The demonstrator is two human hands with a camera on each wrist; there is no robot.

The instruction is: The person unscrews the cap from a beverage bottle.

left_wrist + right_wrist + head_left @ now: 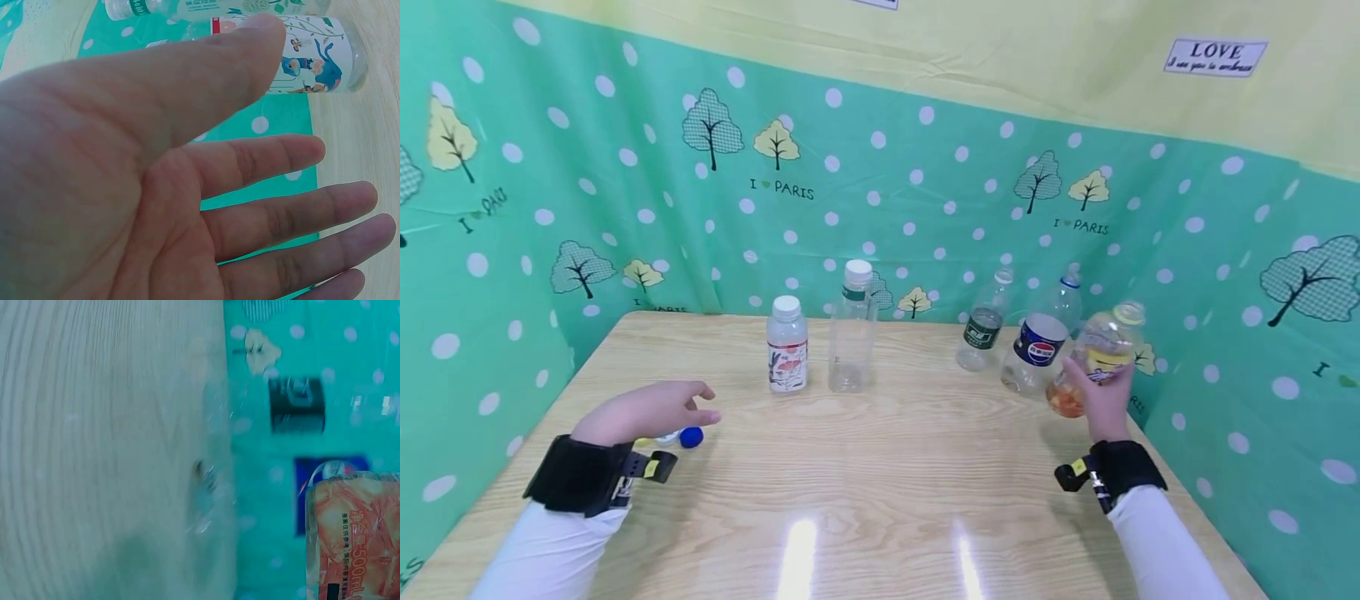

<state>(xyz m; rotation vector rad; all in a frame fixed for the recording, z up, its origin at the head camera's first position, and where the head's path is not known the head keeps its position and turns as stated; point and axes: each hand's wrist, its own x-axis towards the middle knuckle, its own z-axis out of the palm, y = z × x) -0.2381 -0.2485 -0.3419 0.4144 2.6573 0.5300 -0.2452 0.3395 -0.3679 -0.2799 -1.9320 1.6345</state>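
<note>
My right hand (1105,400) grips a clear bottle (1105,342) with a yellow label and an orange lower part, at the right of the table. Its orange printed side (356,544) fills the lower right of the right wrist view, where the fingers are hidden. Just left of it stands a clear bottle with a blue Pepsi-style label (1039,340). My left hand (651,410) is over the left side, its fingers spread and holding nothing (262,206). Under it lie small bottle caps, a blue one (691,437) and partly hidden white (667,437) and yellow ones (643,442).
A white-capped jar-like bottle (787,350) and a tall clear bottle (852,350) stand at the back centre. A dark-labelled clear bottle (981,329) stands farther right. Green patterned cloth (910,208) borders the wooden table (865,475) at the back and sides.
</note>
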